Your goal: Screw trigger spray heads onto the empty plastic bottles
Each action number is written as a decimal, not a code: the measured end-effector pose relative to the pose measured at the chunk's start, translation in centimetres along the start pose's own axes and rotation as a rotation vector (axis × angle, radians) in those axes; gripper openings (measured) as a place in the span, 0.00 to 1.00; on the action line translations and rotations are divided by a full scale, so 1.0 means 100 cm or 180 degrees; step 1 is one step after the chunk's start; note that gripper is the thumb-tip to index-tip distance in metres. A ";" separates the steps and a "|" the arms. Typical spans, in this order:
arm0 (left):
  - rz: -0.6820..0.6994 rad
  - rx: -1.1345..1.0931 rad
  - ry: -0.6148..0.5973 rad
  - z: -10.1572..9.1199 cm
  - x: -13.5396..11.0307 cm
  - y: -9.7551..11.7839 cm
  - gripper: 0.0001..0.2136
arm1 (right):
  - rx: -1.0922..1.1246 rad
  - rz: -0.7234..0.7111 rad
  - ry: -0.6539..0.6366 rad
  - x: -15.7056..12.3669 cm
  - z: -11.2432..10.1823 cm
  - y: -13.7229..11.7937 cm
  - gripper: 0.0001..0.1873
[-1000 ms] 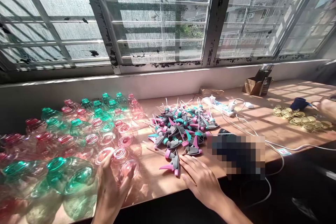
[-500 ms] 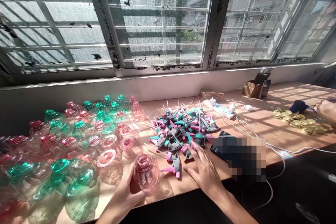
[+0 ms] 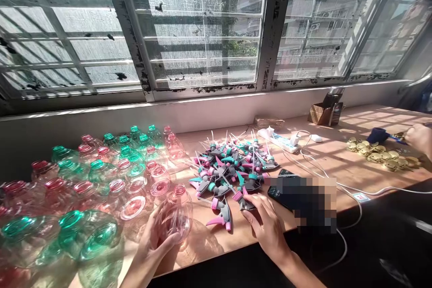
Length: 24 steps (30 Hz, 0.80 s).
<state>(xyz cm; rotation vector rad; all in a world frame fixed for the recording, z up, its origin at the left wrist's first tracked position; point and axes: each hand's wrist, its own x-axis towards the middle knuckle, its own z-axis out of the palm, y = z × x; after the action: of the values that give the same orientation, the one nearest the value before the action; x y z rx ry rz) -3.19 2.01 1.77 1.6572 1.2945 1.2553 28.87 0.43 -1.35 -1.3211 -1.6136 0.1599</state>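
Observation:
A clear pink bottle (image 3: 178,220) with an open threaded neck is gripped in my left hand (image 3: 153,238), tilted slightly near the table's front edge. My right hand (image 3: 266,220) has its thumb and fingers closed around a grey trigger sprayer with a pink collar (image 3: 240,197), at the near side of the sprayer pile. A loose grey and pink trigger sprayer (image 3: 221,216) lies between my two hands. Behind it spreads the heap of trigger sprayers (image 3: 229,168), grey with pink or teal parts and thin white tubes.
Rows of pink and green bottles (image 3: 97,171) fill the table's left side. Right of the pile lie a phone (image 3: 281,189), partly blurred out, and a power strip (image 3: 280,140) with white cables. Farther right, another person's hand (image 3: 418,137) is near gold-coloured pieces (image 3: 381,155).
My left hand has tilted and raised the pink bottle a little. My right hand has closed from spread fingers onto a pink-collared sprayer. The view has shifted slightly.

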 end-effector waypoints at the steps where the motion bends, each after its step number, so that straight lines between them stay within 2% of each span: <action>1: -0.0100 -0.0169 -0.0048 0.000 0.000 -0.001 0.35 | 0.0292 0.0193 0.0163 -0.001 -0.001 0.000 0.15; 4: -0.0230 -0.0203 -0.0124 -0.001 -0.002 0.000 0.36 | 0.1153 0.1072 0.0883 0.000 -0.004 0.003 0.19; 6: -0.0267 -0.0123 -0.0167 0.000 -0.005 0.001 0.35 | 0.1484 0.1578 0.1350 0.001 -0.007 0.007 0.22; 7: -0.0273 -0.0124 -0.0210 0.000 -0.006 0.003 0.35 | 0.1577 0.1728 0.1477 0.002 -0.009 0.009 0.22; 9: -0.0214 -0.0115 -0.0275 0.002 -0.009 0.006 0.33 | 0.1667 0.1852 0.1479 0.004 -0.011 0.013 0.22; 14: 0.0178 0.0168 -0.0248 0.006 -0.014 0.017 0.30 | 0.1380 0.1660 0.0978 0.004 -0.008 0.020 0.25; 17: 0.0080 -0.0033 -0.0336 0.009 -0.017 0.022 0.29 | 0.1064 0.1439 0.0732 -0.001 -0.004 0.022 0.27; 21: 0.0122 -0.0060 -0.0311 0.012 -0.020 0.021 0.27 | 0.0705 0.1183 0.0727 -0.006 0.000 0.021 0.27; 24: 0.0362 0.0273 -0.0306 0.014 -0.021 0.015 0.27 | 0.0599 0.0978 0.0799 -0.007 -0.002 0.020 0.27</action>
<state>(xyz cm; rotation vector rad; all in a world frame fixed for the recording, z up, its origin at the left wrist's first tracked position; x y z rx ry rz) -1.51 -0.33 2.15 1.8515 1.2260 1.1840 30.29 0.61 -2.97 -1.3756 -1.1521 0.3116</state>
